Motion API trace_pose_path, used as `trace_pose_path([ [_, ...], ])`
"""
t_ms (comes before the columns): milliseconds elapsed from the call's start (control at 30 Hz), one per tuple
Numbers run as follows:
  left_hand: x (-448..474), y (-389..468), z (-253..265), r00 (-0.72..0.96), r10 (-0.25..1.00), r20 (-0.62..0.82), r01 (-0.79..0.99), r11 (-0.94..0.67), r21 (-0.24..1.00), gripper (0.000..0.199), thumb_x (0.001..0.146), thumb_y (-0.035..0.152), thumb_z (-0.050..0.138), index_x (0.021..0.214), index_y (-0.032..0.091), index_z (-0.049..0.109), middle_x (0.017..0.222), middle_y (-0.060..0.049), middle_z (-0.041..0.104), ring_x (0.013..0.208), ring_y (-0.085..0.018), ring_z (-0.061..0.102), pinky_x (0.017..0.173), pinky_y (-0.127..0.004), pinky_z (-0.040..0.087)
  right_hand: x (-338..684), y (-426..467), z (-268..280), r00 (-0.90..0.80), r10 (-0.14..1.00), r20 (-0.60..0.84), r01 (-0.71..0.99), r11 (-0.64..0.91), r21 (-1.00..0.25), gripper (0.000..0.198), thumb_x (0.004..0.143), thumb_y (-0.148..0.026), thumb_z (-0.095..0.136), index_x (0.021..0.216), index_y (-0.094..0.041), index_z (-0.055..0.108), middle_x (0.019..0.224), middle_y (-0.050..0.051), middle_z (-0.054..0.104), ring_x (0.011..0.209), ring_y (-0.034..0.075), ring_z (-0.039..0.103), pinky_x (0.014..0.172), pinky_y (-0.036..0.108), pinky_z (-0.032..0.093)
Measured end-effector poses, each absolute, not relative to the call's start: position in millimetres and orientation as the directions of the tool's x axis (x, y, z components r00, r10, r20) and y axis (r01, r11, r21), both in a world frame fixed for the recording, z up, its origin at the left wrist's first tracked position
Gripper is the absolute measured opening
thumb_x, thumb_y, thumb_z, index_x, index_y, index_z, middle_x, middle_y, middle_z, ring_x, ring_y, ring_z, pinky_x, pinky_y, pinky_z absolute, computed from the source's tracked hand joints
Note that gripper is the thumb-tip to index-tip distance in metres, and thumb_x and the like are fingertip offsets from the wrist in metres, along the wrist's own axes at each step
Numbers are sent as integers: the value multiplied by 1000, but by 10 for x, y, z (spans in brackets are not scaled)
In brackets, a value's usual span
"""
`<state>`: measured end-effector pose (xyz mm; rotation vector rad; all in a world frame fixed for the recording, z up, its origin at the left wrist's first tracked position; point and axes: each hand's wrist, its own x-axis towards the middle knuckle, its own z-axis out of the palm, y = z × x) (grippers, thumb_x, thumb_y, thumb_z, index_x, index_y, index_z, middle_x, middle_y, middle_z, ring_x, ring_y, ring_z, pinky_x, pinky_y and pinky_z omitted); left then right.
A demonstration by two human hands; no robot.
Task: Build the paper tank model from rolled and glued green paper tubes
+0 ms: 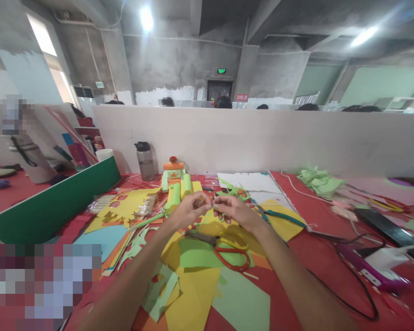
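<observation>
My left hand and my right hand meet fingertip to fingertip above the middle of the table. Both have the fingers curled in a pinch; whatever lies between them is too small to make out. Below them, scissors with one red and one yellow handle rest on green and yellow paper. Teal-handled pliers lie just right of my right hand. Beyond my left hand are rolled green paper and a green-and-orange paper model.
A dark-lidded water bottle stands by the white partition. At left is a green board. Crumpled green paper, a black phone and a purple power strip with cables lie at right.
</observation>
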<state>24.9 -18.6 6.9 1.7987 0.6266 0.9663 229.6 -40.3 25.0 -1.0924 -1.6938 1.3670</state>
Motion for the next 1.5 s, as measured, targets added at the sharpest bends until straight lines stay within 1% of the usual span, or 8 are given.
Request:
trace_pose_path([
  [67,245,-189,76,539,786,303,22,-372,928,30,87,46,64,90,18,56,68,3,50,58,-9,47,55,-21,39,2297,-392,241,-376,926,25,159,91,-983,31,81,-47,70,93,-19,65,79,1,63,64,10,55,48,19,38],
  [167,249,-167,70,514,805,296,38,-366,930,32,87,48,63,88,18,53,67,4,51,57,-9,49,55,-21,40,2297,-378,234,-341,939,46,127,95,-987,33,83,-50,67,95,-20,67,84,2,64,67,11,57,46,19,37],
  [433,258,-123,44,520,801,298,48,-375,926,33,87,48,63,90,17,53,71,3,54,57,-8,51,55,-22,42,2265,-357,217,-304,946,114,314,213,-925,29,80,-47,68,83,-18,67,80,5,68,67,13,58,47,20,41],
  [667,244,-145,84,484,820,306,27,-363,931,29,90,46,58,95,18,52,67,4,51,56,-9,52,56,-23,43,2264,-368,237,-265,958,109,315,192,-929,30,80,-48,67,84,-17,66,78,4,68,61,11,55,47,20,38],
  [800,241,-122,64,483,817,315,17,-368,930,27,91,44,58,95,18,52,69,5,50,54,-8,49,55,-22,42,2262,-368,238,-277,956,97,318,187,-929,32,80,-49,66,85,-18,66,79,5,69,64,13,57,47,20,39],
  [933,248,-102,34,483,815,320,36,-383,923,27,89,42,61,97,18,52,75,3,54,57,-8,51,56,-22,43,2254,-353,213,-304,948,96,325,197,-925,32,81,-49,66,87,-18,67,81,5,70,67,14,59,46,21,40],
  [1100,254,-116,39,490,814,311,72,-393,917,28,88,41,62,99,17,54,77,2,55,59,-8,52,56,-22,43,2251,-337,189,-295,943,153,337,253,-907,28,82,-46,65,80,-18,66,77,5,68,64,14,57,46,21,38],
  [1500,240,-86,-4,535,792,295,52,-379,924,27,85,36,66,101,17,55,82,-2,66,61,-10,56,57,-23,44,2240,-366,219,-209,966,153,312,214,-926,26,80,-44,65,83,-18,65,67,1,60,57,12,52,48,22,36],
])
